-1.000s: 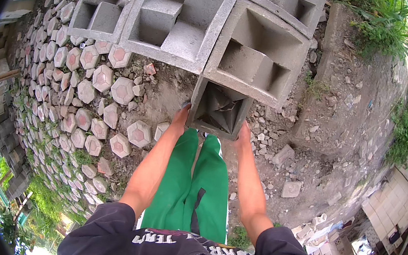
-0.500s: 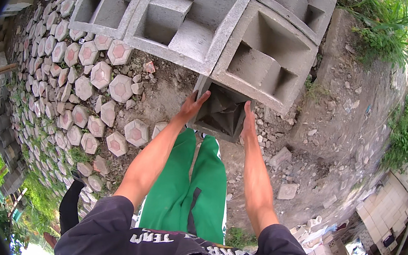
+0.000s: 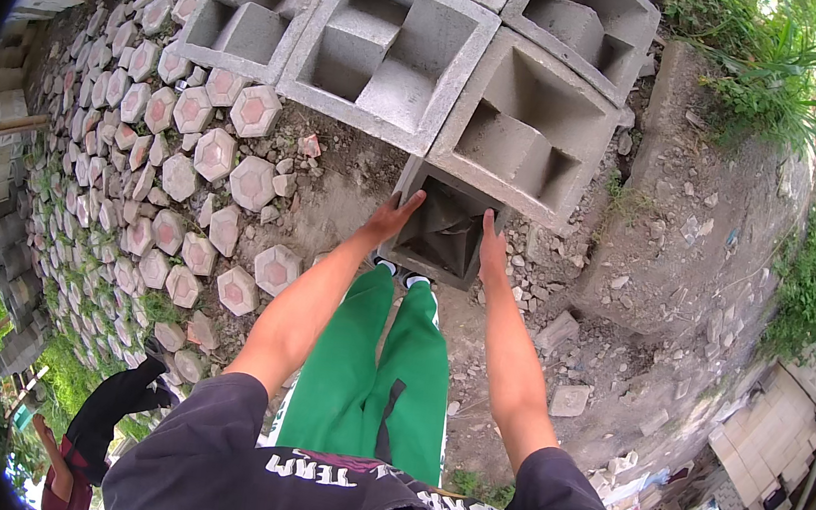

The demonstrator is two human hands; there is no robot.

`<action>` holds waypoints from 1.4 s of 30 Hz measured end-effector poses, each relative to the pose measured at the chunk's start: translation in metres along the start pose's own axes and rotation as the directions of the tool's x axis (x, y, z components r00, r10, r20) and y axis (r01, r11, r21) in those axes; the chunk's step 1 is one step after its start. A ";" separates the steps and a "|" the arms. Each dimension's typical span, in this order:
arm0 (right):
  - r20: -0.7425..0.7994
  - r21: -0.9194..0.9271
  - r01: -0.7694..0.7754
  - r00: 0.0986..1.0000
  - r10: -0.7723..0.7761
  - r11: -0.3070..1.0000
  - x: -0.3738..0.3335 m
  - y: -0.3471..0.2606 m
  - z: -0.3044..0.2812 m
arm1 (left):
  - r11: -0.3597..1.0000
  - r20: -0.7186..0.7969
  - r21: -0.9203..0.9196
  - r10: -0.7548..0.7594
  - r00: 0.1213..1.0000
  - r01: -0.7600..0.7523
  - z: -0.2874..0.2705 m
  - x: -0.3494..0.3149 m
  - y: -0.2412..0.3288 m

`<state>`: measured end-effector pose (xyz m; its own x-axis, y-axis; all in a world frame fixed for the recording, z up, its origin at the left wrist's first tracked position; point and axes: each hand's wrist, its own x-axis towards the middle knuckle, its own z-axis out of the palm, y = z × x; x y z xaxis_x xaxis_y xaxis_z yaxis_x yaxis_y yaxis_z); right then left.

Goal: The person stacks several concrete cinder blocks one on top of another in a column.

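Near my feet stands a dark grey square block [image 3: 435, 267] with a faceted hollow in its top. My left hand [image 3: 392, 218] grips its left side, thumb over the rim. On the opposite side my right hand [image 3: 492, 250] is pressed against the edge, its thumb along the rim and the other fingers mostly hidden down the outer wall. The block's far edge meets, or lies very near, a larger light grey hollow concrete block [image 3: 448, 149]. I cannot tell whether the dark block rests on the ground or is slightly raised.
Several more large hollow concrete blocks [image 3: 421, 126] lie edge to edge ahead. Hexagonal pavers [image 3: 253, 184] cover the ground to the left. Rubble [image 3: 570, 400] and a dirt slope with plants [image 3: 814, 271] lie to the right. Another person [image 3: 108, 417] is at the lower left.
Both hands stay at the dark block, the right thumb now lying over its rim. My view has shifted slightly, and the other person at lower left shows more.
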<state>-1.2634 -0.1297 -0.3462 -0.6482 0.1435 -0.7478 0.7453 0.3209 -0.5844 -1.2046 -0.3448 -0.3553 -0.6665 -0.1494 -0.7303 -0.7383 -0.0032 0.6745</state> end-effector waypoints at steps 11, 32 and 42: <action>-0.015 -0.029 0.036 0.999 -0.037 0.999 -0.101 0.064 -0.020 | 0.963 -0.045 0.269 0.020 0.999 -0.008 -0.020 -0.103 -0.011; 0.083 0.137 0.196 0.975 -0.208 0.971 -0.222 0.004 -0.126 | 0.969 -0.170 0.164 0.211 0.963 -0.184 0.060 -0.265 0.039; -0.258 0.358 0.352 0.927 -0.271 0.865 -0.235 0.018 -0.151 | 0.849 0.214 0.179 0.459 0.862 -0.497 0.110 -0.262 0.097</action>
<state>-1.1211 -0.0167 -0.1330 -0.8433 0.2881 -0.4537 0.4720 -0.0067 -0.8816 -1.1129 -0.1974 -0.1098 -0.9357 0.0811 -0.3433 -0.3145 0.2487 0.9161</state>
